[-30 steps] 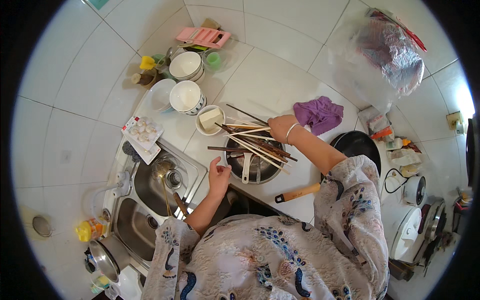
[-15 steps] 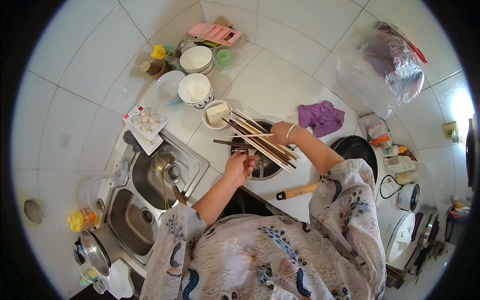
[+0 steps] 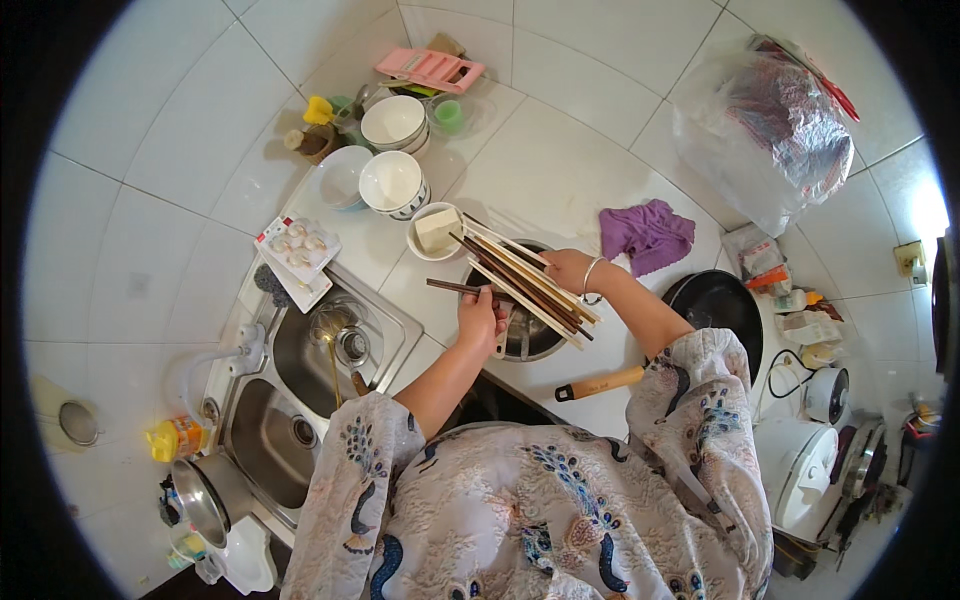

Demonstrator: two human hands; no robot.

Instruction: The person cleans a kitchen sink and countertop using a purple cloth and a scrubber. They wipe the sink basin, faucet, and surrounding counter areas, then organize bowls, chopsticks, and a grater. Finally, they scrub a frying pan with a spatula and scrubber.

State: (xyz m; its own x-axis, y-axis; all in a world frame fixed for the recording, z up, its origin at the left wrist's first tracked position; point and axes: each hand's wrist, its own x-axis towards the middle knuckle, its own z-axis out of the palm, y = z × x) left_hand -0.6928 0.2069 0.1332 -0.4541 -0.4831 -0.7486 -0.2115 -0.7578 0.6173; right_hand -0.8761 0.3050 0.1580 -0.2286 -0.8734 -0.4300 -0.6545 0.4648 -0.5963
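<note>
A loose bundle of dark and pale chopsticks (image 3: 530, 290) lies slantwise across a round steel pot (image 3: 532, 343) on the counter. My left hand (image 3: 482, 320) is closed around a few dark chopsticks (image 3: 450, 287) at the pot's left side, their ends pointing left. On the far right side of the bundle, my right hand (image 3: 570, 270), with a bangle at the wrist, has its fingers closed on chopsticks; its fingertips are partly hidden. Touching the bundle's far end is a small white bowl (image 3: 416, 250) holding a pale block (image 3: 438, 230) that looks like tofu.
A double steel sink (image 3: 385, 352) with a wire strainer (image 3: 330, 322) lies left. Stacked bowls (image 3: 392, 180) stand at the back. A purple cloth (image 3: 647, 236) and a black pan (image 3: 725, 308) with a wooden handle (image 3: 605, 383) lie right. A rice cooker (image 3: 805, 480) stands farther right.
The pale chopstick that my right hand held crosswise over the bundle no longer lies crosswise. My right hand has shifted slightly right; my left fingers have risen onto the dark chopsticks.
</note>
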